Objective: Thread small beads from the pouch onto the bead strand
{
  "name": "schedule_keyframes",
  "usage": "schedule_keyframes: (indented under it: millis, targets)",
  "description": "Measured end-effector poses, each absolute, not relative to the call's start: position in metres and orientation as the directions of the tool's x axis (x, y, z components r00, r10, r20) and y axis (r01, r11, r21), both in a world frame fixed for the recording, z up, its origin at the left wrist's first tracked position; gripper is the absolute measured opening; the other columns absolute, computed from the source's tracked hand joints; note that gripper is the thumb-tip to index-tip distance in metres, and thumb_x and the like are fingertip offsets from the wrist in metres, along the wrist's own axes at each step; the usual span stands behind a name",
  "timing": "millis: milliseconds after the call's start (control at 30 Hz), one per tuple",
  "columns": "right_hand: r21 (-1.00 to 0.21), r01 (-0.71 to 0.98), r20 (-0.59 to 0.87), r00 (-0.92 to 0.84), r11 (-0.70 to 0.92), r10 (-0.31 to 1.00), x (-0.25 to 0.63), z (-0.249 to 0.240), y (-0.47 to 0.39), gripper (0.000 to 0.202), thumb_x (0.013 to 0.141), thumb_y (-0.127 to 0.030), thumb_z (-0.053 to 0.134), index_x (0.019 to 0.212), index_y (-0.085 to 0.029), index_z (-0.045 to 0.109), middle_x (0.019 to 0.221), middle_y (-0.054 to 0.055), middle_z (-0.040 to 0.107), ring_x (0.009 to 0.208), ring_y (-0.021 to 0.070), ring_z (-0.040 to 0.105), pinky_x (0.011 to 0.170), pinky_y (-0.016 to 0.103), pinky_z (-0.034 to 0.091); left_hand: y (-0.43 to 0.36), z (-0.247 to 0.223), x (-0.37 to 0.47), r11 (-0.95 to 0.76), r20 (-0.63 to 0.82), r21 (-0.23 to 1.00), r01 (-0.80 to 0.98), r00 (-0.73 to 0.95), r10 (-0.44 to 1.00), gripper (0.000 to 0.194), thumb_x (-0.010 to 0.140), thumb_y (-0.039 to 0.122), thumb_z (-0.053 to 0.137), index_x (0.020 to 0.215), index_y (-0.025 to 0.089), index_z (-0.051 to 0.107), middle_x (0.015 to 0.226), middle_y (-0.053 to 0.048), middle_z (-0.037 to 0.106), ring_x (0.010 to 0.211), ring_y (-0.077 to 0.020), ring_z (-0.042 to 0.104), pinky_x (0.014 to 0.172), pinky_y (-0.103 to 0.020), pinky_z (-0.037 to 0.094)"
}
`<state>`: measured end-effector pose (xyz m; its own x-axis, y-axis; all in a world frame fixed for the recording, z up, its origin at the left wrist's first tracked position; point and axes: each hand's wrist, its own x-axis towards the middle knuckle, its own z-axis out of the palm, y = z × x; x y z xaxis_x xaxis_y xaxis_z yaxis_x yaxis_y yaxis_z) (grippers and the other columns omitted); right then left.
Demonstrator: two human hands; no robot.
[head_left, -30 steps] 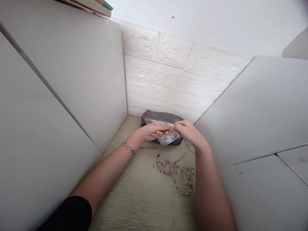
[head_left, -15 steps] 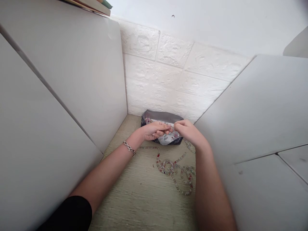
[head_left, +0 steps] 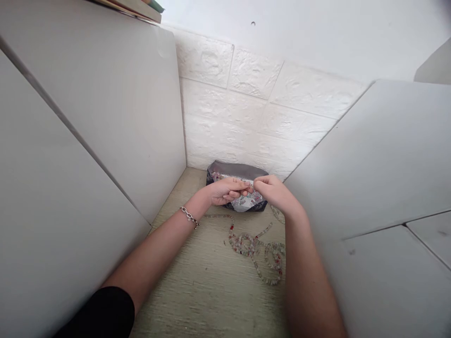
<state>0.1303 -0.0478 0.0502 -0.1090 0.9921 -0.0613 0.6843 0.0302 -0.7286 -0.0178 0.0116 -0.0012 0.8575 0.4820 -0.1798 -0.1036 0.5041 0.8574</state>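
Observation:
My left hand [head_left: 230,190] is over a small dark-rimmed box [head_left: 239,168], its thumb and forefinger pinched together. What sits in that pinch is too small to make out. Close to its fingertips, my right hand [head_left: 269,188] is closed in a pinch too, and its fingertips are partly hidden. Inside the box, loose beads [head_left: 248,201] in pink and pale colours lie on a white lining, partly covered by my hands. A long string of beads [head_left: 246,244], pale with some red ones, lies coiled on the surface below my hands.
White panels stand on the left [head_left: 105,103] and right [head_left: 380,155]. Behind the box rises a white brick-patterned wall [head_left: 225,108]. The pale greenish wood-grain surface [head_left: 197,291] runs between the panels. Books [head_left: 141,9] rest atop the left panel.
My right hand has shifted very slightly left, towards the left fingertips. The left hand, the box and the bead string look the same.

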Motion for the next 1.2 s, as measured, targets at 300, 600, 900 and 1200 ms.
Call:
schedule_keyframes:
  millis: [300,600,900,1200]
  targets:
    - [-0.721,0.688,-0.008,-0.124,0.08,0.992,0.127,0.047,-0.045,0.02,0.068,-0.031,0.036,0.055,-0.017,0.042,0.05,-0.004,0.031,0.049,0.008,0.028,0.045,0.023,0.021,0.013,-0.001,-0.016,0.48,-0.192,0.873,-0.09,0.841,0.506,0.021,0.08,0.026,0.049,0.067,0.011,0.054,0.056,0.002,0.046,0.034,0.0023,0.022,0.027,-0.009,0.014]
    - [-0.737,0.656,0.136,-0.093,0.163,0.986,0.12,0.042,-0.045,0.027,0.074,-0.035,0.036,0.061,-0.016,0.051,0.055,-0.003,0.039,0.053,0.009,0.031,0.048,0.023,0.023,0.003,0.017,-0.015,0.256,-0.122,0.962,-0.092,0.696,0.708,0.036,0.076,0.041,0.052,0.052,0.015,0.042,0.044,0.006,0.03,0.033,0.0,0.019,0.03,-0.015,0.01]
    - [-0.896,0.384,0.211,-0.072,0.223,0.975,0.116,0.024,-0.03,0.034,0.076,-0.049,0.041,0.063,-0.018,0.045,0.054,-0.005,0.033,0.05,0.007,0.028,0.047,0.021,0.022,0.001,0.025,-0.014,0.274,-0.129,0.948,-0.161,0.591,0.796,0.027,0.076,0.026,0.054,0.054,0.014,0.042,0.046,0.006,0.034,0.033,0.0007,0.023,0.031,-0.014,0.011]
    - [-0.902,-0.4,-0.12,-0.131,-0.163,0.984,0.108,0.019,-0.025,0.011,0.067,-0.023,0.043,0.057,-0.017,0.042,0.053,-0.004,0.035,0.045,0.0057,0.03,0.041,0.019,0.025,0.009,0.015,-0.011,0.497,-0.192,0.765,-0.41,0.591,0.783,0.023,0.081,0.026,0.049,0.063,0.011,0.049,0.05,0.005,0.037,0.035,0.0015,0.027,0.03,-0.01,0.016]
